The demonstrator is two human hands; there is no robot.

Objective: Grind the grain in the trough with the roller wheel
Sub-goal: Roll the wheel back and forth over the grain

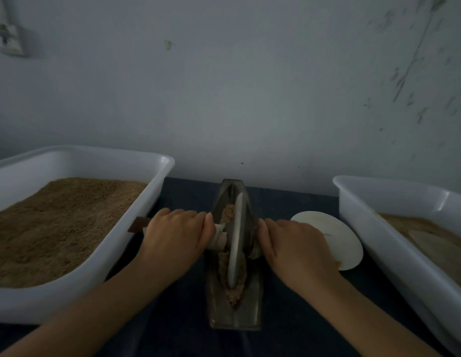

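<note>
Gripping the axle of a roller wheel (235, 238) on both sides, a person is leaning over a narrow metal trough (234, 300) that is lying lengthwise on a dark table (296, 313), its far tip pointing at a pale wall (250, 86). The left hand (176, 237) is lying knuckles-up, fingers curled together around the pale handle (220, 237) just left of the wheel. The right hand (296, 246) is mirroring it on the other side, fingers curled down over the axle end, which is mostly hidden beneath them. Both forearms are reaching in from the lower corners, converging on the trough. The wheel is standing upright on edge in the channel, with brown grain (234, 292) lying along the groove in front of and behind it. A white tub (157, 176) of brown grain is sitting at left, a second white tub (378, 202) at right, and a pale round disc (335, 238) is lying beside the right hand, partly under it.
</note>
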